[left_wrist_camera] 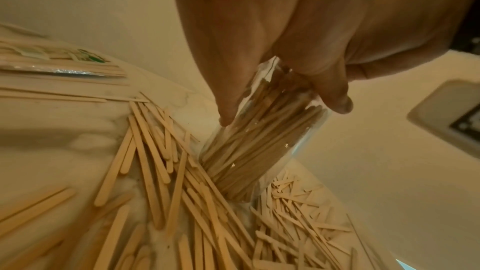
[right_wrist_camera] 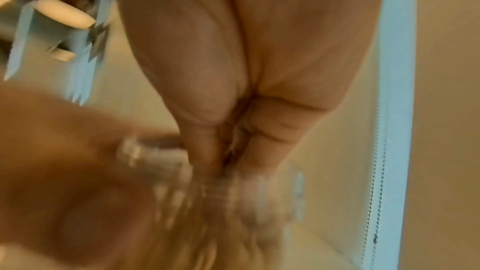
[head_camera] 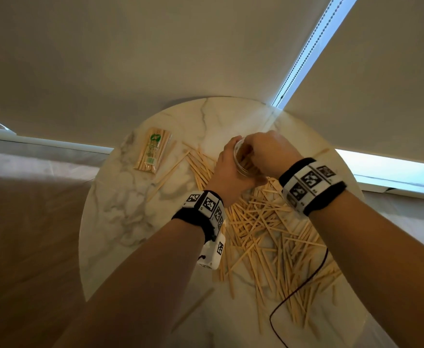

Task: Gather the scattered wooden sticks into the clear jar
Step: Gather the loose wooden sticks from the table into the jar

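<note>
The clear jar [head_camera: 242, 162] sits tilted among the scattered wooden sticks [head_camera: 268, 234] on the round marble table [head_camera: 120, 222]. My left hand [head_camera: 227, 172] grips it from the left. In the left wrist view the jar [left_wrist_camera: 254, 141] is packed with sticks, its base down in the pile [left_wrist_camera: 161, 171], my thumb and a finger curled round its wall. My right hand [head_camera: 266, 151] is bunched over the jar's mouth. The blurred right wrist view shows its fingertips [right_wrist_camera: 228, 151] pinched together on stick ends at the jar's rim [right_wrist_camera: 233, 192].
A sealed packet of sticks [head_camera: 153, 153] lies at the table's far left. A black cable [head_camera: 303, 285] runs over the pile near my right forearm. One stick [head_camera: 195, 305] lies alone near the front edge. Roller blinds with a bead chain [head_camera: 303, 51] stand behind.
</note>
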Action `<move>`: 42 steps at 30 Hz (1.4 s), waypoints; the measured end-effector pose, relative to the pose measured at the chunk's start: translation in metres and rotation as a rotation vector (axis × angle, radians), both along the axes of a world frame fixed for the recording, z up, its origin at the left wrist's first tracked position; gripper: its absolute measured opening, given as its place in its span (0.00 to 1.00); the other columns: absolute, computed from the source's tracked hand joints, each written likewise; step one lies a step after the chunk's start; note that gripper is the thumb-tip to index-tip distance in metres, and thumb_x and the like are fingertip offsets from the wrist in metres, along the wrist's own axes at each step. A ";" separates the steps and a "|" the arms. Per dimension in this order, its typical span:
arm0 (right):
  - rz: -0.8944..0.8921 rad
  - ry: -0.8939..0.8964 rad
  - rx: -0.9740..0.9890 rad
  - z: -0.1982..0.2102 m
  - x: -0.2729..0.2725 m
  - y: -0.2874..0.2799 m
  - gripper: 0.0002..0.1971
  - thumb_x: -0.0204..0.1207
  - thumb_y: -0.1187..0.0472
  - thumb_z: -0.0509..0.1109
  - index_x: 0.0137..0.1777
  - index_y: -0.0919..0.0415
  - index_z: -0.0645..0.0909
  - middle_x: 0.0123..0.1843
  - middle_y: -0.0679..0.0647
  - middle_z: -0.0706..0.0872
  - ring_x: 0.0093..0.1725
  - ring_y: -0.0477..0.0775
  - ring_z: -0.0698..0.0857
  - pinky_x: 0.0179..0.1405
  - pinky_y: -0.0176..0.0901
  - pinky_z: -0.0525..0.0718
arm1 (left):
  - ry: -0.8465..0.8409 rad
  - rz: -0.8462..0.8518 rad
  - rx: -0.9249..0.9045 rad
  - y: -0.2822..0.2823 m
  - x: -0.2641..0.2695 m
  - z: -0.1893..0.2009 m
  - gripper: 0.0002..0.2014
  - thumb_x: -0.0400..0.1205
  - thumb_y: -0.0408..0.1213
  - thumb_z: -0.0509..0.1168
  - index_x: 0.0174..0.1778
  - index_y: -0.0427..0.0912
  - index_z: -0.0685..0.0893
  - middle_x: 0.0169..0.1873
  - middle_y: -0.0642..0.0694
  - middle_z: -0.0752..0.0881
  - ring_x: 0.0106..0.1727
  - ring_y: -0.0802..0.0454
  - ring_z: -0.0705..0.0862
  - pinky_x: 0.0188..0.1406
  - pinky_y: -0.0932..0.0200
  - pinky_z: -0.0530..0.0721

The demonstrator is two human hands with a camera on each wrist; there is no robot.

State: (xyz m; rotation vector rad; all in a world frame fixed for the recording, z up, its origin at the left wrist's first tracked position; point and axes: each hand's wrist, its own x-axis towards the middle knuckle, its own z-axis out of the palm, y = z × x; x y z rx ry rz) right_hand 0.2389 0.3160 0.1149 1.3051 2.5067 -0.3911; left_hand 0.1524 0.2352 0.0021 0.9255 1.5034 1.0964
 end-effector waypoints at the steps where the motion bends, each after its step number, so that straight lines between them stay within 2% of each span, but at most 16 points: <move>1: 0.022 -0.010 0.034 -0.001 0.000 0.000 0.14 0.82 0.67 0.64 0.61 0.56 0.87 0.50 0.56 0.88 0.48 0.56 0.88 0.51 0.48 0.89 | -0.003 -0.001 -0.004 0.000 0.000 -0.001 0.63 0.53 0.57 0.89 0.80 0.72 0.57 0.78 0.52 0.70 0.78 0.48 0.75 0.74 0.39 0.80; 6: 0.055 -0.002 0.024 0.004 0.004 0.008 0.17 0.83 0.68 0.63 0.60 0.52 0.90 0.51 0.53 0.89 0.46 0.55 0.87 0.49 0.43 0.87 | -0.057 0.025 -0.031 0.003 0.003 -0.005 0.63 0.48 0.60 0.90 0.76 0.78 0.60 0.76 0.53 0.72 0.76 0.46 0.78 0.71 0.37 0.83; 9: 0.105 -0.123 0.035 -0.001 0.001 0.000 0.13 0.84 0.63 0.65 0.61 0.54 0.89 0.53 0.53 0.89 0.45 0.53 0.86 0.51 0.42 0.86 | -0.018 0.016 -0.033 0.003 0.003 -0.002 0.61 0.50 0.59 0.89 0.76 0.78 0.59 0.77 0.53 0.71 0.77 0.49 0.76 0.74 0.39 0.81; 11: 0.084 -0.098 0.053 0.001 0.003 -0.003 0.13 0.84 0.58 0.65 0.61 0.50 0.89 0.51 0.51 0.86 0.43 0.52 0.82 0.45 0.41 0.81 | -0.031 -0.005 -0.023 0.000 -0.001 0.007 0.66 0.49 0.60 0.89 0.80 0.73 0.57 0.79 0.51 0.71 0.78 0.50 0.75 0.77 0.41 0.78; 14: -0.016 0.154 0.191 0.020 0.018 -0.014 0.11 0.84 0.53 0.66 0.58 0.50 0.90 0.49 0.50 0.84 0.45 0.52 0.82 0.42 0.42 0.75 | 0.007 -0.116 -0.057 -0.013 -0.016 0.022 0.69 0.61 0.57 0.86 0.89 0.58 0.43 0.86 0.47 0.65 0.84 0.52 0.67 0.81 0.50 0.68; 15: -0.062 0.239 0.218 0.026 0.025 -0.023 0.10 0.84 0.52 0.67 0.56 0.51 0.89 0.49 0.50 0.85 0.46 0.52 0.83 0.42 0.42 0.75 | 0.045 -0.107 -0.095 -0.017 -0.024 0.026 0.65 0.66 0.62 0.80 0.90 0.54 0.43 0.86 0.46 0.63 0.85 0.51 0.65 0.80 0.49 0.67; 17: -0.148 0.366 0.188 0.036 0.037 -0.049 0.08 0.84 0.51 0.68 0.53 0.51 0.88 0.46 0.48 0.86 0.44 0.49 0.84 0.41 0.38 0.75 | 0.141 0.034 -0.184 -0.026 -0.044 0.023 0.49 0.77 0.69 0.65 0.89 0.49 0.58 0.82 0.44 0.71 0.81 0.48 0.71 0.74 0.51 0.71; 19: -0.207 0.392 0.079 0.031 0.047 -0.075 0.07 0.84 0.51 0.68 0.48 0.48 0.85 0.41 0.43 0.85 0.39 0.42 0.82 0.38 0.30 0.75 | 0.371 0.230 -0.224 -0.027 -0.069 0.006 0.31 0.87 0.63 0.57 0.76 0.42 0.79 0.69 0.41 0.84 0.70 0.44 0.81 0.64 0.54 0.76; 20: -0.211 0.362 0.024 0.023 0.050 -0.087 0.07 0.84 0.51 0.67 0.46 0.48 0.84 0.39 0.42 0.85 0.38 0.41 0.82 0.38 0.30 0.79 | 0.520 0.271 -0.258 -0.025 -0.081 -0.002 0.25 0.89 0.57 0.57 0.69 0.40 0.83 0.64 0.39 0.86 0.67 0.41 0.83 0.61 0.52 0.77; 22: -0.189 0.238 -0.065 -0.005 0.051 -0.104 0.10 0.84 0.50 0.66 0.45 0.52 0.84 0.38 0.44 0.84 0.39 0.45 0.84 0.42 0.39 0.85 | 0.784 0.194 -0.358 -0.021 -0.094 -0.016 0.20 0.90 0.48 0.58 0.69 0.39 0.83 0.66 0.35 0.83 0.69 0.37 0.79 0.67 0.45 0.76; 25: -0.164 0.015 -0.157 -0.051 0.043 -0.114 0.14 0.85 0.48 0.64 0.56 0.58 0.83 0.48 0.52 0.85 0.49 0.54 0.84 0.51 0.47 0.86 | 0.956 0.001 -0.476 -0.018 -0.092 -0.030 0.33 0.86 0.57 0.62 0.82 0.38 0.70 0.78 0.33 0.71 0.78 0.33 0.69 0.78 0.41 0.68; 27: -0.131 -0.046 -0.146 -0.074 0.036 -0.116 0.19 0.86 0.48 0.62 0.66 0.61 0.79 0.59 0.58 0.83 0.60 0.59 0.82 0.61 0.51 0.84 | 1.009 -0.010 -0.484 -0.022 -0.084 -0.038 0.43 0.83 0.66 0.61 0.86 0.38 0.62 0.81 0.34 0.66 0.80 0.33 0.66 0.80 0.39 0.67; 31: -0.128 -0.055 -0.068 -0.111 0.029 -0.121 0.27 0.85 0.45 0.62 0.75 0.65 0.72 0.73 0.64 0.76 0.72 0.66 0.75 0.73 0.55 0.76 | 1.090 0.036 -0.463 -0.030 -0.063 -0.052 0.50 0.80 0.76 0.52 0.87 0.39 0.59 0.81 0.36 0.65 0.79 0.35 0.65 0.76 0.38 0.69; 34: -0.118 -0.039 -0.046 -0.134 0.024 -0.132 0.24 0.85 0.52 0.63 0.76 0.66 0.72 0.74 0.65 0.72 0.72 0.67 0.74 0.73 0.54 0.76 | 1.117 0.051 -0.496 -0.027 -0.056 -0.053 0.54 0.76 0.79 0.55 0.86 0.38 0.59 0.79 0.37 0.66 0.77 0.36 0.68 0.72 0.38 0.72; 38: -0.077 0.039 -0.097 -0.139 0.021 -0.141 0.19 0.86 0.66 0.55 0.76 0.66 0.71 0.72 0.63 0.73 0.71 0.65 0.74 0.71 0.53 0.75 | 1.017 0.092 -0.490 -0.027 -0.052 -0.049 0.47 0.78 0.66 0.68 0.83 0.36 0.64 0.77 0.37 0.66 0.73 0.36 0.70 0.72 0.43 0.74; 42: -0.126 0.108 -0.137 -0.129 0.027 -0.145 0.19 0.85 0.69 0.57 0.76 0.64 0.70 0.72 0.63 0.71 0.70 0.65 0.76 0.70 0.54 0.79 | 0.876 0.104 -0.483 -0.047 -0.048 -0.043 0.30 0.84 0.46 0.69 0.77 0.33 0.70 0.74 0.34 0.67 0.71 0.34 0.74 0.72 0.46 0.74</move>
